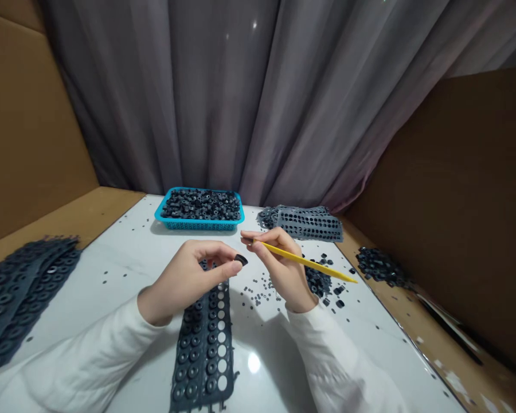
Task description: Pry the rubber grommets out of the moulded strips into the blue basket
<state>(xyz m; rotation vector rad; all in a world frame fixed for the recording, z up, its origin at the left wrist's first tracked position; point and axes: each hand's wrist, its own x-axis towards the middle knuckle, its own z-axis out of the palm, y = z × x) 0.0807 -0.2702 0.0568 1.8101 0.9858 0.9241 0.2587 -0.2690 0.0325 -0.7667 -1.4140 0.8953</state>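
My left hand (202, 272) pinches a small black rubber piece (241, 260) between thumb and fingertips. Close by on the right, my right hand (286, 267) grips a slim yellow stick-like tool (313, 265) like a pen; its dark end points toward the rubber piece without clearly touching it. What kind of tool it is, I cannot make out. Below my left hand lies a black moulded rubber sheet (204, 344) with rows of ring-shaped pieces. Its right-hand column is a line of open holes showing the white table.
A blue basket (198, 224) full of black pieces stands at the back. Perforated sheets (309, 223) lie at back right, and stacked ringed sheets (21, 292) at left. Loose pieces (318, 281) and tiny discs (260, 292) are scattered on the right. Another pile (382, 267) borders the cardboard wall (451, 189).
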